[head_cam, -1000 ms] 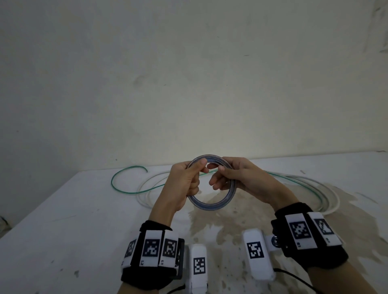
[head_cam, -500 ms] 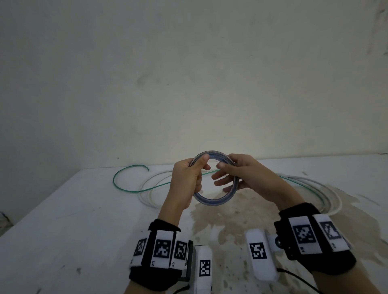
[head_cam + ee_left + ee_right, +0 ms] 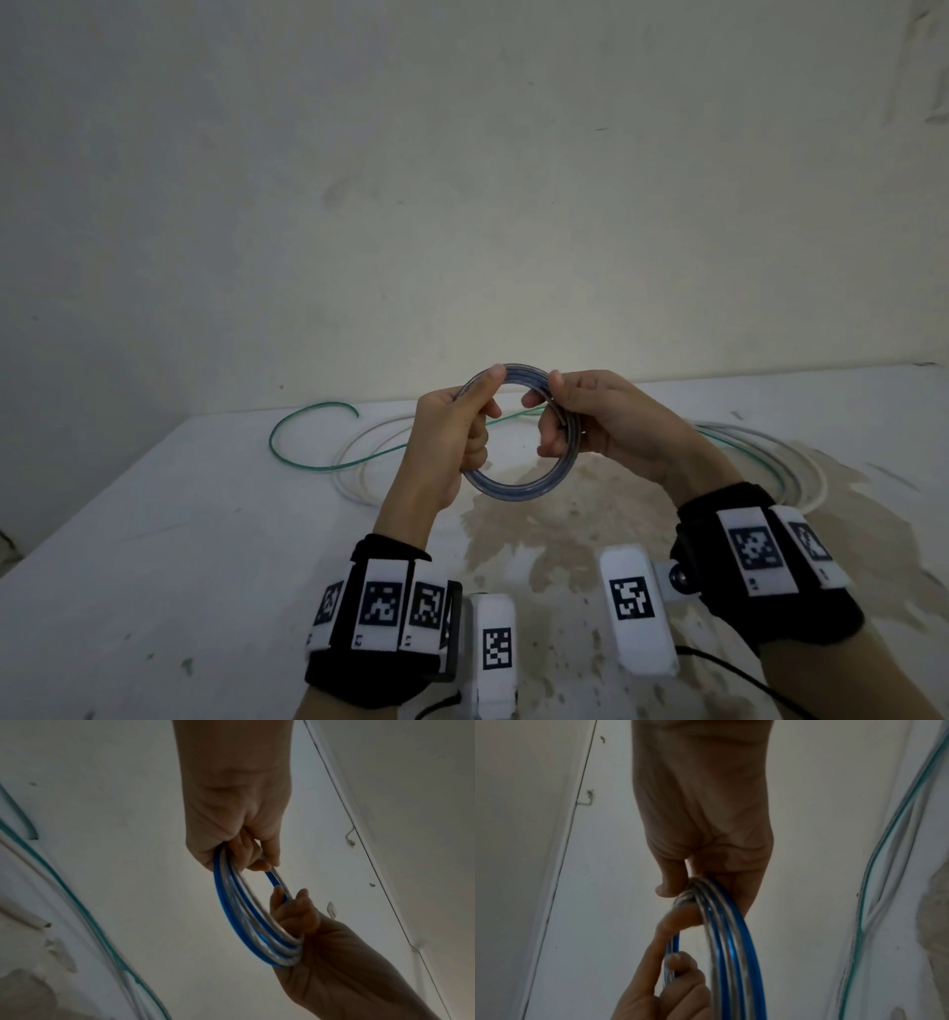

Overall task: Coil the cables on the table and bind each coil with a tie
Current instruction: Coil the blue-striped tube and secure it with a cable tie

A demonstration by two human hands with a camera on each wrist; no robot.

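Observation:
A small coil of blue and clear cable (image 3: pixel 513 491) is held upright above the table between both hands. My left hand (image 3: pixel 477 411) grips its left side, thumb on the top of the ring and fingers curled through it. My right hand (image 3: pixel 554 416) pinches the right side. In the left wrist view the left hand (image 3: pixel 236 811) holds the coil (image 3: pixel 231 912) from above, with the right hand (image 3: pixel 321 953) below. In the right wrist view the right hand (image 3: pixel 700 811) pinches the strands of the coil (image 3: pixel 731 943) together. I cannot make out a tie.
A loose green cable (image 3: pixel 313 407) and a white cable (image 3: pixel 354 493) lie sprawled on the white table (image 3: pixel 154 565) behind the hands, reaching far to the right. A brownish stain marks the table under the coil. A bare wall stands close behind.
Both hands have lifted the coil slightly. The right hand has shifted its grip from the upper left part of the ring to its right side.

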